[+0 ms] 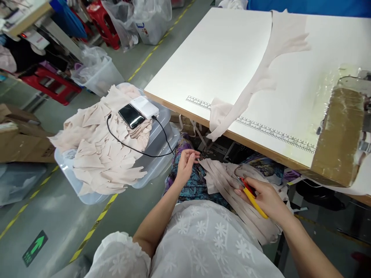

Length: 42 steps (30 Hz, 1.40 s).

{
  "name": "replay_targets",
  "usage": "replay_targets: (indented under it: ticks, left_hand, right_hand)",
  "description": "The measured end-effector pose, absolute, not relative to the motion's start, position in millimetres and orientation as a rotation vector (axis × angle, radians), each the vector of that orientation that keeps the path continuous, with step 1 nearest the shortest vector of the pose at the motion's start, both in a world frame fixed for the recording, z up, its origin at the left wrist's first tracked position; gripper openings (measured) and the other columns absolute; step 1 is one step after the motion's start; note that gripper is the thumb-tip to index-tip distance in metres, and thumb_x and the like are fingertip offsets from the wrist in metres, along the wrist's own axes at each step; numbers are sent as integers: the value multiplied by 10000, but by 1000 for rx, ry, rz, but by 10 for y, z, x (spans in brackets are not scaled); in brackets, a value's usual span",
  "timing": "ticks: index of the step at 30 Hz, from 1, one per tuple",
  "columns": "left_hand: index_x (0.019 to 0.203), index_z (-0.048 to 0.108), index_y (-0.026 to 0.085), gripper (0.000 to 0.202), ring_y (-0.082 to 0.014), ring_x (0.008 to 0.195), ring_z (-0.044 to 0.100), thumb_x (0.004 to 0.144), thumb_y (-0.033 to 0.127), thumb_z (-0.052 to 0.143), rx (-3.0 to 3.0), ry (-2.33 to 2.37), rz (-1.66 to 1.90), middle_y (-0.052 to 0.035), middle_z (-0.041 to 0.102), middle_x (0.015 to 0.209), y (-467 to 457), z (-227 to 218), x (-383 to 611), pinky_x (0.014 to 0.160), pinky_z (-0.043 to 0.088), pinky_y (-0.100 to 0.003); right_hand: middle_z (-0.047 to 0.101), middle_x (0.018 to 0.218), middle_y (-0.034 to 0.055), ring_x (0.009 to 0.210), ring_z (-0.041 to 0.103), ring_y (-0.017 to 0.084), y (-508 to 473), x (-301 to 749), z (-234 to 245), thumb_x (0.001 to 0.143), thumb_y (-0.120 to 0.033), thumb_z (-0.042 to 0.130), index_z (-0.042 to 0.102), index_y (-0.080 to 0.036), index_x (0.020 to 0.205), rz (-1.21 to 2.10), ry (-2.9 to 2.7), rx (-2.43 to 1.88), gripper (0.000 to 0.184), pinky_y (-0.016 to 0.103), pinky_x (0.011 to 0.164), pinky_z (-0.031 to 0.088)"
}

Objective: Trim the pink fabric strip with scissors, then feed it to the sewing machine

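While my right fingers (255, 184) curl round yellow-and-red-handled scissors (255, 202), blades sit at beige cloth bundle (220, 177) draped across my lap. Left fingers (189, 156) drawn together at bundle's left end; whether they pinch it, cannot tell. Surface (226, 50) edge runs just beyond, beige strip (252, 92) overhanging it. Tape-wrapped brown block (337, 135) takes up front edge at right. Plastic tub (95, 199), heaped with cut pieces (98, 166), just beside surface's left corner; open floor (130, 212) between tub and left forearm.

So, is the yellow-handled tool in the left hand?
No, the right hand grips the yellow-handled tool over the beige fabric, well apart from the left hand.
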State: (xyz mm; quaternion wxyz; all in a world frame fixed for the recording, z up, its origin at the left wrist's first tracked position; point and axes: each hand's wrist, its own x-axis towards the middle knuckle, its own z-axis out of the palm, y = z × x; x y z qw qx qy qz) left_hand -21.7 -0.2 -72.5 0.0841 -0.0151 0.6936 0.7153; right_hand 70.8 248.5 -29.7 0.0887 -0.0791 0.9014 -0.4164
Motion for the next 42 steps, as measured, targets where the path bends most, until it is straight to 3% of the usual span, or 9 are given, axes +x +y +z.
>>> replay_targets:
  ticks: [4,9,16,25,29,32,35,37,42]
  left_hand:
    - [1198,563,184,515,-229,1091,534,867,572,639,150,2509,2017,-134,557,1171,176,-631,-456,861,479,-334]
    - [929,660,189,386,-245,1069,538,886,571,615,504,2579,1977,-109,592,1040,466,-581,-601,976,417,-401]
    - [901,519,203,422,-122,603,464,908,625,518,107,2148,2095,17,498,700,409,-685,-262,584,387,-250]
    - [898,533,187,364,-92,424,313,833,527,646,-439,2387,1719,102,370,464,-671,-791,110,469,209,-210]
    - [1095,637,166,490,-164,678,616,875,598,573,-91,1938,1824,-44,655,769,-441,-355,175,571,449,-239]
    - [1269,594,219,491,-225,927,656,888,529,601,251,1716,1760,-111,688,1072,-131,-40,123,695,529,-282]
    - [956,708,225,246,-175,751,595,903,443,605,444,2048,1470,-64,667,860,73,127,43,604,457,-249]
    - [725,669,205,297,-159,714,546,899,436,606,548,2271,1377,-59,611,814,144,173,-3,579,406,-250]
    - [790,642,188,342,-132,581,539,912,498,565,485,2132,1457,-54,624,759,205,234,-74,522,390,-255]
  right_hand:
    - [381,559,-35,461,400,155,2464,721,-265,907,-646,552,363,-244,673,-1278,2736,-238,502,281,453,299]
    - [418,566,-24,479,407,163,2466,785,-266,899,-651,565,370,-246,666,-1276,2724,-202,506,290,453,334]
    - [484,585,0,488,462,183,2485,857,-308,903,-628,567,391,-251,684,-1311,2688,-168,471,303,459,378]
    - [419,594,-19,512,421,170,2469,874,-300,894,-619,597,358,-247,675,-1403,2585,-181,494,297,482,367]
    - [382,584,-28,503,389,158,2393,822,-218,884,-655,588,334,-241,654,-1438,2542,-199,537,294,483,323]
    - [381,579,-30,510,374,152,2407,767,-99,881,-673,575,348,-236,649,-1416,2555,-178,545,287,488,303]
    - [424,597,-21,542,389,152,2498,740,-15,884,-699,541,367,-230,659,-1382,2518,-109,549,278,508,317]
    - [450,623,-13,568,404,155,2573,738,2,882,-717,521,388,-226,677,-1359,2466,-78,549,277,522,328]
    - [454,664,-10,599,415,161,2687,701,7,911,-711,477,462,-217,749,-1348,2335,-157,520,282,542,325]
